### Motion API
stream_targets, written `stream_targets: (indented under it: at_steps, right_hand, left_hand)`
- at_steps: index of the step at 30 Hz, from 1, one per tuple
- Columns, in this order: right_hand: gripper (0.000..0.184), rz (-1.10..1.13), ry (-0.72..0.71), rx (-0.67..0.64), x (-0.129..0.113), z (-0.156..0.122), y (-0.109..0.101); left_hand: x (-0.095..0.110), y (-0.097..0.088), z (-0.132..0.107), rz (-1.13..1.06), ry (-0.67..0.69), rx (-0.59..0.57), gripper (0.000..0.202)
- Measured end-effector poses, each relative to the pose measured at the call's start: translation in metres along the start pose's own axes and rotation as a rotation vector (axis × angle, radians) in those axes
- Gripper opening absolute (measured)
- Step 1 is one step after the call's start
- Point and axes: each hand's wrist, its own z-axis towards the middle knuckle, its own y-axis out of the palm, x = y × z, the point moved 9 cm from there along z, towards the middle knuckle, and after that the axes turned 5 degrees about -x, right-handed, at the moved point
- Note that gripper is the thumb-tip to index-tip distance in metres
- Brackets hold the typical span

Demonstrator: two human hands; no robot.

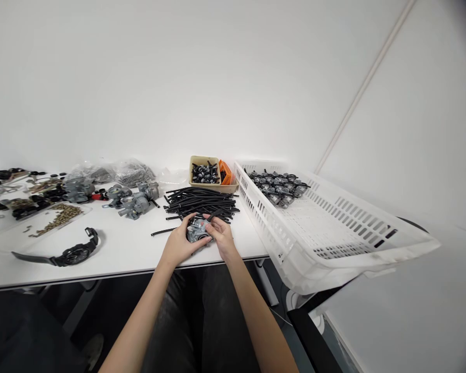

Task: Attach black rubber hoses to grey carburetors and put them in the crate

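Observation:
Near the table's front edge, a grey metal carburetor (197, 231) sits between my two hands. My left hand (177, 242) grips it from the left, thumb along its near side and fingers over the far side. My right hand (222, 237) is closed at its right side, with the fingers on a short black rubber hose (216, 213) that sticks up there. Whether the hose is fitted onto the carburetor is hidden by the fingers. Just beyond my hands lies a pile of black hoses (202, 199), and a single one points out to the left.
Several carburetors (135, 204) stand on the left, near bagged parts (132, 172) and a tray of brass fittings (60, 217). A black watch (75, 254) lies at front left. Behind the hoses is a beige bin (193, 184) of small parts. On the right, a white crate (303, 243) holds carburetors.

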Motion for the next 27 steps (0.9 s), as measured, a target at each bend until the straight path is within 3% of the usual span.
stream_targets:
  at_steps: [13, 27]
  right_hand:
    - [0.028, -0.049, -0.069, 0.022, -0.003, 0.0, -0.002]
    - [0.023, 0.078, 0.02, 0.083, 0.002, 0.0, -0.009]
  left_hand:
    - [0.007, 0.002, -0.002, 0.08, 0.015, -0.018, 0.081]
    - [-0.001, -0.001, 0.0, -0.015, -0.013, 0.011, 0.068]
